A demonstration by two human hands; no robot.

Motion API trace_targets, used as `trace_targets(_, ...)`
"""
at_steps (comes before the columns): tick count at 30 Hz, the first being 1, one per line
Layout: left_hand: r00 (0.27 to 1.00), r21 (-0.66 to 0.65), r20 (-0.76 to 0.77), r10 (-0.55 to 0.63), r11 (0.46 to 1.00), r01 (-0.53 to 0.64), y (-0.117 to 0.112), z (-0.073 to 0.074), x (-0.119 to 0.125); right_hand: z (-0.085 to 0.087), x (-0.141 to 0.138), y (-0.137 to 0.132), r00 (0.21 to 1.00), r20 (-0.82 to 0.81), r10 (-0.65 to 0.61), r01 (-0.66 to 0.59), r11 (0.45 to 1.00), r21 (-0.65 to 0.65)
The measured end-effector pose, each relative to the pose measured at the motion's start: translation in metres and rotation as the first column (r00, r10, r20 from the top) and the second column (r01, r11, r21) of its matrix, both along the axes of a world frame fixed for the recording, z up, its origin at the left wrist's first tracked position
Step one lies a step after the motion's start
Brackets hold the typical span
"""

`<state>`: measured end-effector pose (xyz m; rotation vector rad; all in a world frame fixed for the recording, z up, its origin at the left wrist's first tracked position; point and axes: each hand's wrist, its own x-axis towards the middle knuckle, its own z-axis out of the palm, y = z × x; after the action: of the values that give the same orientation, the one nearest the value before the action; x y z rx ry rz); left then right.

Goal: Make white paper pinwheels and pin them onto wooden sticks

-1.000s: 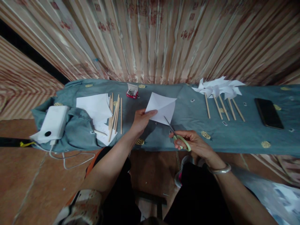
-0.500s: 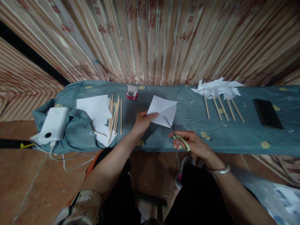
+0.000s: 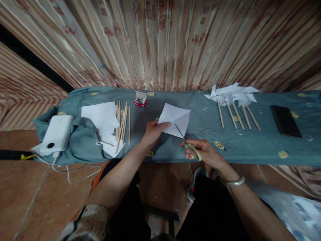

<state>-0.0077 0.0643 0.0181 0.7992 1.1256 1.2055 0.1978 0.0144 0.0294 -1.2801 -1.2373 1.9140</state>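
Observation:
My left hand (image 3: 152,131) pinches the near left corner of a white square of paper (image 3: 175,119) with crease lines, held above the table. My right hand (image 3: 204,153) grips scissors (image 3: 187,143) with pale green handles. Their blades point up and left, and the tip lies against the paper's lower edge. Both hands hover over the blue-grey cloth (image 3: 250,144) covering the low table.
Left of the hands lie loose wooden sticks (image 3: 123,124) and white paper sheets (image 3: 101,115). A small red box of pins (image 3: 140,100) sits behind. Finished paper pinwheels on sticks (image 3: 233,97) lie at right, then a black phone (image 3: 285,121). A white power bank (image 3: 56,133) with cable rests far left.
The paper and my left hand have shifted slightly right and down. The scissors' tip has stayed at the paper's lower edge.

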Motion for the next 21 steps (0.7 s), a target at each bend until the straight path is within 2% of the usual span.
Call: trace_targets(21,1.000,-0.022,0.024,0.005,1.000,-0.005,-0.0016,0.0011,0.0029,-0.0013,-0.0052,0.0000,1.000,-0.011,-0.018,0.019,0.998,0.054)
